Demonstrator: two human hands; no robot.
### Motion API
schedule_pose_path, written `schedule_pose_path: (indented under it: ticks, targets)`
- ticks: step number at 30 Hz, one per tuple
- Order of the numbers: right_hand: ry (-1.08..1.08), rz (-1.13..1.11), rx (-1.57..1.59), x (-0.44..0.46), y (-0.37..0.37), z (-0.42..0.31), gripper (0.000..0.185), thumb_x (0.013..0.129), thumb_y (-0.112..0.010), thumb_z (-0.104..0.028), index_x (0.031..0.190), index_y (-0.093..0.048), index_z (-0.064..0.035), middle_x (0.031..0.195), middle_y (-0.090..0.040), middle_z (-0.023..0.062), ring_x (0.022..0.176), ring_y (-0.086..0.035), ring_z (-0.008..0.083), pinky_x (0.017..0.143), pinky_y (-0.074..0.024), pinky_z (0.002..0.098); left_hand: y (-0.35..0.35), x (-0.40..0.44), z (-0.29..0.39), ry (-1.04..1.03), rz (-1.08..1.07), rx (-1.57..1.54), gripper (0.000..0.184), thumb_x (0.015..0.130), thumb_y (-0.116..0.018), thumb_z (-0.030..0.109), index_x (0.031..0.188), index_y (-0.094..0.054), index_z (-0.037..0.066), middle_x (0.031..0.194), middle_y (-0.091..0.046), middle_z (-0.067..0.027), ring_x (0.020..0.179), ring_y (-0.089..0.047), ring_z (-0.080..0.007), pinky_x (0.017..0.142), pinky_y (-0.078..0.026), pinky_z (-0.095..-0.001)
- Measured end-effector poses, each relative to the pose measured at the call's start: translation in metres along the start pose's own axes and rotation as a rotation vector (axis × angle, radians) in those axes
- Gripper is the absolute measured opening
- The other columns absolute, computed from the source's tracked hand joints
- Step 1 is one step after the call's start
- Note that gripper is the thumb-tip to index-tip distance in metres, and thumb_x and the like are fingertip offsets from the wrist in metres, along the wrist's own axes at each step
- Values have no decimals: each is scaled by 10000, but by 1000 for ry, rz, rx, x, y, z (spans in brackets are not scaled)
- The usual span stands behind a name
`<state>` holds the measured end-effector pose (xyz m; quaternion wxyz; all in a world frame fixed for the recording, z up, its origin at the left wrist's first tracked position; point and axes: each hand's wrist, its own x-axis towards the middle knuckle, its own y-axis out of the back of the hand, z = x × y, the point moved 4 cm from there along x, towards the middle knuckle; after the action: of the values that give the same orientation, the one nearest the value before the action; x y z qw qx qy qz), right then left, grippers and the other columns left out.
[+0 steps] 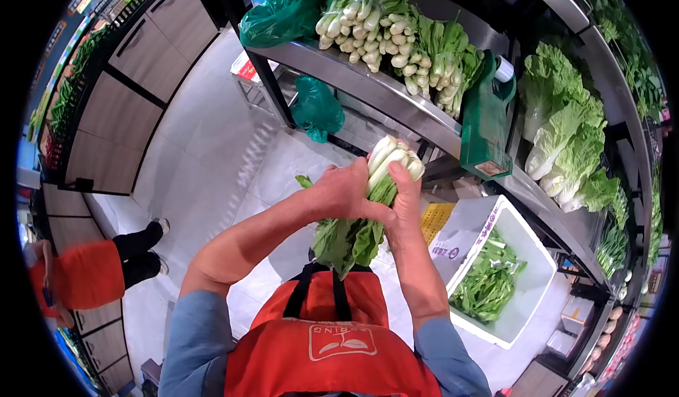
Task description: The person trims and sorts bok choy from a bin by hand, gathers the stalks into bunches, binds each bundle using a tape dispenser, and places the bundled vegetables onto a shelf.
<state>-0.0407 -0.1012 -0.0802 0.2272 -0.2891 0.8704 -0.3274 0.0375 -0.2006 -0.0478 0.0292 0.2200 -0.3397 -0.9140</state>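
Observation:
A bunch of bok choy point(396, 165), pale stems up and green leaves hanging down, is held in front of my chest. My left hand point(348, 188) wraps round its side. My right hand point(404, 197) closes on it from the other side, thumb lying along the stems. The far fingers of both hands are mostly hidden behind the bunch. Beyond it, similar bok choy bunches point(368, 33) are stacked on a metal shelf point(375, 79). Just right of them stands a green tape-dispenser-like device point(488, 125) with a white roll.
Below the shelf, a white foam box point(527, 312) holds loose leaves point(488, 277). Lettuces point(566, 128) lie on the right shelf. Green plastic bags point(317, 107) hang by the shelf leg. Another person in a red apron point(85, 273) stands at left near wooden cabinets point(106, 125).

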Motion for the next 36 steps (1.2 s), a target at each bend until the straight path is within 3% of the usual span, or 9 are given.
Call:
schedule_pose_path:
  ticks: [14, 19, 20, 22, 23, 25, 28, 32, 36]
  targets:
    - [-392, 281, -159, 126, 122, 27, 623, 802, -696, -529, 1219, -615, -73, 1087, -670, 95, 958, -657, 231, 877, -515, 347, -42, 192, -54, -25, -265, -297, 882, 670, -745, 640, 1211, -610, -44, 1054, -685, -255, 990, -680, -320, 885, -511, -377]
    - [-397, 241, -140, 139, 128, 36, 580, 817, -717, -431, 1238, -595, -50, 1100, -660, 96, 993, -649, 228, 857, -535, 327, -33, 182, -47, 6, -208, -274, 943, 722, -722, 642, 1360, -489, -12, 1210, -629, -221, 1084, -618, -343, 965, -480, -380]
    - [-372, 230, -143, 139, 129, 40, 575, 821, -719, -403, 1245, -584, -38, 1109, -656, 102, 1002, -647, 229, 861, -539, 328, -59, 195, -65, -198, -208, -380, 1037, 715, -742, 640, 1445, -373, 3, 1299, -566, -236, 1196, -554, -367, 1026, -438, -402]
    - [-285, 349, -206, 117, 122, 34, 607, 833, -710, -308, 1316, -495, -10, 1173, -623, 129, 1029, -643, 234, 894, -548, 348, -54, 170, -59, -124, -136, -123, 1086, 688, -807, 569, 1472, -309, 7, 1343, -512, -224, 1273, -489, -318, 1075, -387, -415]
    - [-142, 207, -127, 108, 106, 25, 678, 806, -739, -266, 1361, -430, -30, 1199, -591, 128, 1056, -625, 233, 919, -531, 345, -51, 155, -57, -31, -91, 61, 1108, 677, -834, 530, 1483, -283, 6, 1356, -501, -207, 1279, -480, -300, 1082, -378, -413]
    - [59, 72, -86, 87, 70, 3, 745, 752, -779, -188, 1378, -400, -49, 1193, -565, 105, 1109, -587, 221, 960, -500, 341, -51, 133, -49, -363, 47, -479, 1147, 647, -877, 443, 1500, -249, 3, 1399, -460, -172, 1305, -453, -275, 1096, -357, -404]
    - [279, -175, -326, 62, 18, -25, 814, 689, -810, -108, 1383, -389, -50, 1202, -535, 90, 1151, -543, 197, 992, -464, 336, -36, 90, -21, -463, 138, -885, 1210, 568, -942, 303, 1503, -244, -16, 1448, -409, -139, 1332, -420, -237, 1106, -347, -372]
    - [350, -357, -380, 22, -36, -43, 897, 666, -818, -60, 1416, -327, -49, 1244, -498, 85, 1150, -522, 179, 1004, -445, 333, -6, 34, 0, -498, 164, -922, 1152, 565, -936, 229, 1492, -293, -4, 1428, -451, -94, 1291, -456, -188, 1089, -373, -343]
    - [175, -390, -410, -10, -70, -54, 1036, 678, -897, -216, 1468, -247, -55, 1297, -494, 78, 1203, -513, 192, 1026, -434, 338, 9, -11, 14, -459, 242, -912, 880, 595, -862, 144, 1366, -459, 12, 1290, -552, -62, 1147, -543, -159, 993, -449, -320]
